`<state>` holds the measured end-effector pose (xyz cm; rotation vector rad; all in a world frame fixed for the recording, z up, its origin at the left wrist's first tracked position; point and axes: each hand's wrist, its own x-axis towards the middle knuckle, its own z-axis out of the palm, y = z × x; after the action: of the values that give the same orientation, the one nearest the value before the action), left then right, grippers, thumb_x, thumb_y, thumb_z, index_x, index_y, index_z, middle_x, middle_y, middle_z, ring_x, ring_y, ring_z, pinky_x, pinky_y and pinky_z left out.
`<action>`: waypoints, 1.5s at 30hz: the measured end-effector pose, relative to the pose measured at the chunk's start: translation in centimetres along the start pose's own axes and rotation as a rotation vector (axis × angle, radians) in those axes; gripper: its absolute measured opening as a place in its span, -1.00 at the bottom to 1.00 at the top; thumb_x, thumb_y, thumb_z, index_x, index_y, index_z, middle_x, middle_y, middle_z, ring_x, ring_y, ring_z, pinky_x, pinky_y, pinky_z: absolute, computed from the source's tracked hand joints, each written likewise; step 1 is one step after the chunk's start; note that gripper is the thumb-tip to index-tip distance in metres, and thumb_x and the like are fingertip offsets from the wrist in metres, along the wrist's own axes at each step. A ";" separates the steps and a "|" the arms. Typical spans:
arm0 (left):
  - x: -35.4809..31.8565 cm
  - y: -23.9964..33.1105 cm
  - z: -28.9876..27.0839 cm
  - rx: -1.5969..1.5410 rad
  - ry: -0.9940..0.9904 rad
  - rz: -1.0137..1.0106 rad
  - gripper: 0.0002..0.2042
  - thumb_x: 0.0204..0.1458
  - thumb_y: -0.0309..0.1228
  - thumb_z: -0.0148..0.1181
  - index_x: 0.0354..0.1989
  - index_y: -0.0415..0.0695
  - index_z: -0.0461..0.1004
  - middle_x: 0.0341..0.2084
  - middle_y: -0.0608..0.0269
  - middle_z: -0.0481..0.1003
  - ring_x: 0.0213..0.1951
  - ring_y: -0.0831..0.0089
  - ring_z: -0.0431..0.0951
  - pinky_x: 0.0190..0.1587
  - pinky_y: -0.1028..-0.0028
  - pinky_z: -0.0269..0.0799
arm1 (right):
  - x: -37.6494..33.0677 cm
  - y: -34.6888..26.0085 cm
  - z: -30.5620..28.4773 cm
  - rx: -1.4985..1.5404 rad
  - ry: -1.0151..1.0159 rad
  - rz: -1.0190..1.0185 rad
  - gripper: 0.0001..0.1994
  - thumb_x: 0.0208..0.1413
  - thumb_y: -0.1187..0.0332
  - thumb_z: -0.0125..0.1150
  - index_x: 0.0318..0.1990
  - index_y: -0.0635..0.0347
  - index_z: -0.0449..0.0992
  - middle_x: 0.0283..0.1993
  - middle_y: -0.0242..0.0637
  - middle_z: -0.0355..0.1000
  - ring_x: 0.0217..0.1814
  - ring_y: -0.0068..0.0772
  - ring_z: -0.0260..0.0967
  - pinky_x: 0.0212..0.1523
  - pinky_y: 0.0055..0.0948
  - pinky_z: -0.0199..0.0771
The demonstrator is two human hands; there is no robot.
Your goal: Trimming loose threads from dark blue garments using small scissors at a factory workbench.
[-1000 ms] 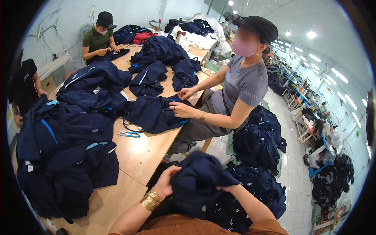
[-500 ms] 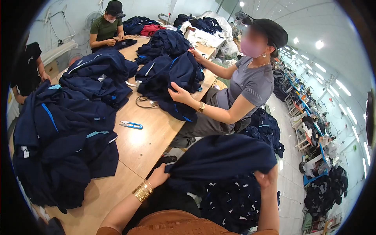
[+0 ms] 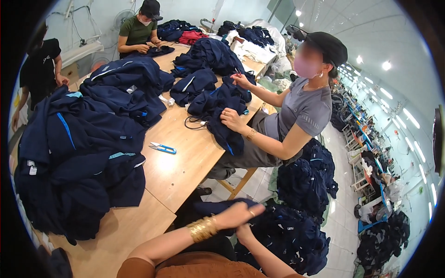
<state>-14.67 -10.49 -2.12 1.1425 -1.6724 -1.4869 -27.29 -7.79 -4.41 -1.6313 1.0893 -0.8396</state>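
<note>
My left hand, with gold bangles at the wrist and a ring, crosses over my right hand in front of my lap. A navy garment shows bunched just behind the left hand, whose curled fingers close on it, slightly blurred. The right hand's fingers are mostly hidden beneath the left. On the wooden table to the left lies a pair of blue-handled thread snips, apart from both hands. A large heap of navy garments with light blue trims covers the table's left side.
Across the table corner a person in a grey shirt handles a navy garment. Two other people stand or sit at the far side. A pile of navy garments lies on the floor to my right. A cable rests on the table.
My right hand has come left and down to meet the left hand. The garment, spread wide before, is now bunched low behind the hands. The person opposite has lowered their garment.
</note>
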 end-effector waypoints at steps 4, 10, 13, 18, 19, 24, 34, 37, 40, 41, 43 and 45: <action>-3.6 7.2 2.3 -0.099 -0.478 0.153 -0.22 0.05 0.27 -0.09 -0.73 -0.38 0.30 -0.76 0.22 0.26 -0.61 0.51 0.31 -0.51 0.47 0.27 | 3.3 -0.8 1.8 0.128 0.053 0.005 -0.77 0.08 0.36 0.11 -0.13 0.26 0.46 -0.12 -0.20 0.46 -0.05 -0.36 0.41 0.00 -0.42 0.37; -3.9 4.2 3.9 0.386 -0.128 0.786 -0.38 0.17 0.02 -0.08 -0.73 -0.35 0.28 -0.78 0.02 0.30 -0.62 0.11 0.38 -0.53 0.34 0.27 | 3.9 0.8 0.0 0.321 0.134 0.024 -0.66 0.05 0.37 0.11 0.00 0.28 0.36 -0.05 -0.16 0.42 0.01 -0.29 0.38 0.06 -0.40 0.34; -3.4 2.0 -0.2 0.676 -0.019 0.519 -0.42 0.17 -0.01 -0.10 -0.62 -0.35 0.44 -0.63 -0.04 0.43 -0.44 -0.03 0.47 -0.34 0.20 0.41 | 3.9 1.9 -1.4 0.411 0.196 0.037 -0.59 0.04 0.38 0.11 0.06 0.29 0.31 -0.01 -0.13 0.40 0.04 -0.26 0.37 0.10 -0.38 0.33; -5.4 5.3 2.4 0.090 -0.433 0.391 -0.36 0.16 0.06 -0.05 -0.67 -0.37 0.33 -0.84 0.15 0.21 -0.70 0.39 0.26 -0.57 0.40 0.29 | -3.3 6.7 -4.3 0.546 0.256 0.072 -0.48 0.02 0.39 0.11 0.17 0.31 0.22 0.05 -0.10 0.36 0.09 -0.20 0.35 0.15 -0.36 0.31; -5.6 6.0 2.6 0.086 -0.433 0.392 -0.36 0.16 0.06 -0.05 -0.67 -0.37 0.33 -0.84 0.15 0.21 -0.70 0.39 0.26 -0.57 0.40 0.29 | -3.1 6.8 -3.9 0.543 0.256 0.075 -0.48 0.02 0.39 0.11 0.17 0.31 0.22 0.05 -0.10 0.36 0.09 -0.20 0.35 0.15 -0.36 0.31; -5.8 7.3 -0.7 -0.175 -0.424 -0.099 -0.37 0.12 0.16 -0.06 -0.26 -0.35 0.36 -0.42 0.27 0.37 -0.33 0.53 0.32 -0.27 0.50 0.29 | -2.4 6.4 -3.5 0.133 0.076 -0.104 -0.51 0.04 0.41 0.11 0.16 0.31 0.26 0.10 -0.12 0.34 0.13 -0.28 0.30 0.18 -0.39 0.26; -3.7 -11.0 -8.1 -1.401 0.370 -0.225 -0.73 0.13 -0.24 0.11 -0.13 -0.18 0.47 -0.17 0.19 0.53 -0.13 0.37 0.53 0.02 0.35 0.42 | 0.8 -1.7 -14.7 -0.099 0.236 0.459 -0.86 -0.05 0.42 0.16 -0.32 0.24 0.54 -0.38 -0.43 0.43 -0.32 -0.49 0.35 -0.28 -0.42 0.34; -4.2 -9.7 -7.1 -1.308 0.479 -0.237 -0.67 0.16 -0.21 0.07 -0.03 -0.19 0.41 -0.09 0.21 0.49 -0.07 0.40 0.50 0.06 0.36 0.39 | 0.7 -7.2 -21.4 -0.069 0.630 0.030 -0.86 -0.02 0.50 0.14 -0.26 0.21 0.51 -0.36 -0.42 0.41 -0.26 -0.55 0.34 -0.19 -0.47 0.34; -3.3 -8.7 -5.9 -1.287 0.401 -0.136 -0.64 0.19 -0.20 0.00 0.03 -0.19 0.36 -0.03 0.23 0.46 -0.02 0.42 0.48 0.08 0.35 0.37 | 0.2 -7.1 -21.3 -0.440 0.731 -0.075 -0.77 -0.04 0.53 0.16 -0.17 0.23 0.47 -0.26 -0.33 0.42 -0.16 -0.41 0.37 -0.12 -0.41 0.35; -3.0 -8.6 -5.7 -1.329 0.295 0.005 -0.64 0.22 -0.19 -0.04 0.06 -0.18 0.34 0.00 0.25 0.44 0.00 0.42 0.46 0.09 0.33 0.36 | 0.6 -7.1 -19.8 -0.923 0.722 -0.173 -0.71 -0.07 0.56 0.18 -0.12 0.24 0.45 -0.19 -0.26 0.42 -0.11 -0.31 0.38 -0.08 -0.37 0.36; -2.7 -6.8 -5.3 -1.336 0.249 -0.042 -0.62 0.23 -0.17 -0.08 0.09 -0.17 0.32 0.02 0.25 0.43 0.04 0.42 0.43 0.11 0.32 0.33 | 1.9 -6.2 -15.1 -1.162 0.470 -0.258 -0.53 -0.30 0.61 0.27 -0.09 0.23 0.42 -0.05 -0.13 0.38 0.00 -0.05 0.34 0.04 -0.23 0.34; -2.7 -5.0 -4.4 -1.342 0.183 -0.077 -0.60 0.25 -0.14 -0.13 0.11 -0.16 0.30 0.04 0.26 0.41 0.07 0.42 0.41 0.14 0.31 0.30 | 1.9 -2.4 -9.9 -0.900 0.113 -0.119 -0.31 -0.36 0.50 0.41 0.09 0.19 0.32 0.08 -0.10 0.32 0.16 -0.03 0.25 0.16 -0.24 0.27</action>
<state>-8.61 -10.05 -5.99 0.5104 -0.2420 -1.9125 -34.80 -12.64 0.87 -2.4189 1.5935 -0.5307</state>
